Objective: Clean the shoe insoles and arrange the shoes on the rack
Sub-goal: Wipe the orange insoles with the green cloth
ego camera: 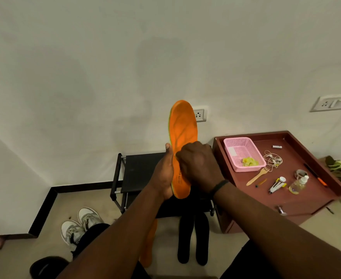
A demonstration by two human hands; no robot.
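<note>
Sneakers (80,226): a grey-white pair stands on the floor at the lower left, the two shoes side by side, toes toward the camera, laces tied.
Rack (139,174): a low black rack stands against the wall, behind the hands. Its top shelf is dark and partly hidden by the arms.
Left hand (163,174): it is raised in front of the rack and grasps the lower edge of the insole. The thumb lies along the left edge and points up; the fingers go behind the insole and I cannot see them.
Second insole (149,244): another orange one lies on the floor under the left forearm, mostly hidden.
Insole (182,133): it is orange with a thin green rim, held upright in the air between both hands, toe end up, in front of the wall. Its heel end rests in the left palm.
Right hand (197,164): the fingers are curled tight and press against the middle of the insole from the right. I cannot tell if they hold a cloth or anything else. A black band is on the wrist.
Black insoles (193,238): two lie side by side on the floor, just in front of the rack.
Cabinet (310,200): a red-brown one stands right of the rack.
Basket (244,154): pink, on the cabinet top, with a yellow cloth (250,162) inside.
Bottle (298,184): a small clear one lies near the front of the cabinet top, among small items.
</note>
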